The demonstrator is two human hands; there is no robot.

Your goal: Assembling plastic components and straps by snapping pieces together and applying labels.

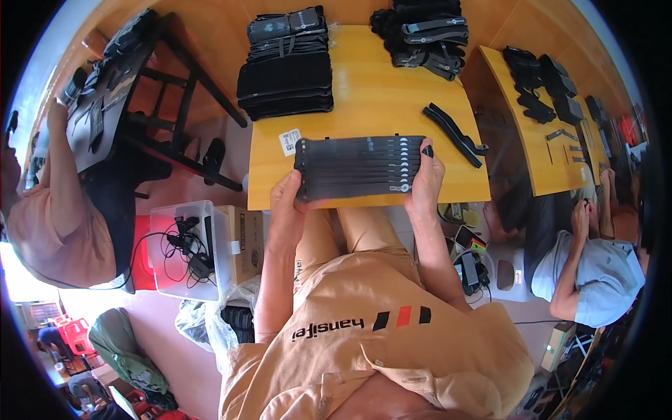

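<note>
Tan collared shirt (364,287) — dark lettering (327,330), slanted black and red bars (404,316), tan trousers (374,231)

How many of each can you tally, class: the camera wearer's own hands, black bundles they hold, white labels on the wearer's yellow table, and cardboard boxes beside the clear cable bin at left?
Wearer's hands: 2 (left hand, right hand)
Black bundle: 1
White label: 1
Cardboard box: 1
Total: 5

Orange wall (210,28); pinkish floor (164,336); yellow table (364,91); black-framed table (208,82) left; bright light (21,273) lower left.
</note>
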